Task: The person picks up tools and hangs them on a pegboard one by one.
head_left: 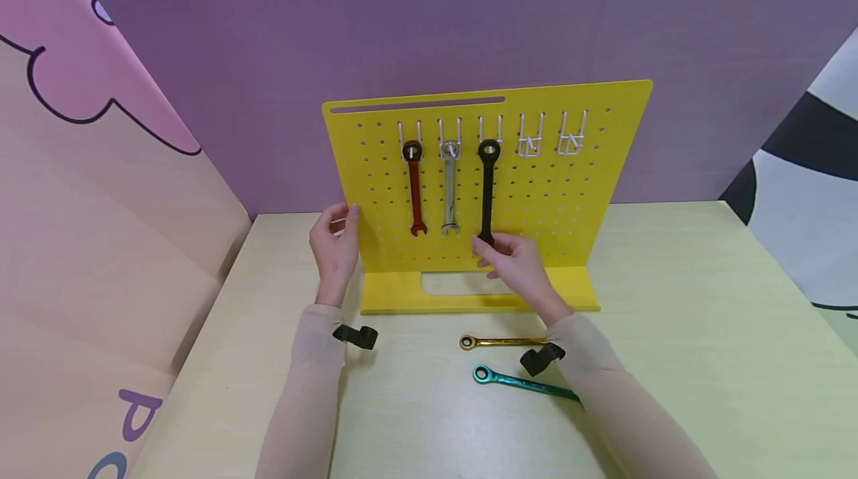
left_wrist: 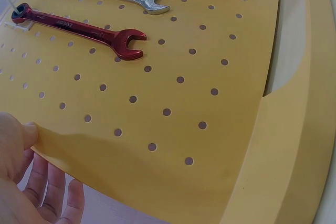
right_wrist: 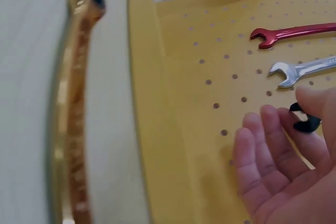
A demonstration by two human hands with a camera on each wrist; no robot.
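Observation:
A yellow pegboard (head_left: 536, 196) stands on the table, and my left hand (head_left: 337, 248) holds its left edge, thumb on the front and fingers behind. My right hand (head_left: 516, 264) pinches the lower, open end of a black wrench (head_left: 488, 188) between thumb and forefinger. That wrench's ring end is up at the third hook from the left. On the two hooks left of it hang a red wrench (head_left: 415, 192) and a silver wrench (head_left: 450, 192), open ends down. In the right wrist view, the black wrench's open jaw shows between my thumb and fingers.
Two white hooks (head_left: 529, 145) on the board's right side carry nothing. A gold wrench (head_left: 503, 342) and a green wrench (head_left: 523, 383) lie on the table in front of the board, partly under my right forearm. Behind the board rises a purple backdrop (head_left: 429, 24).

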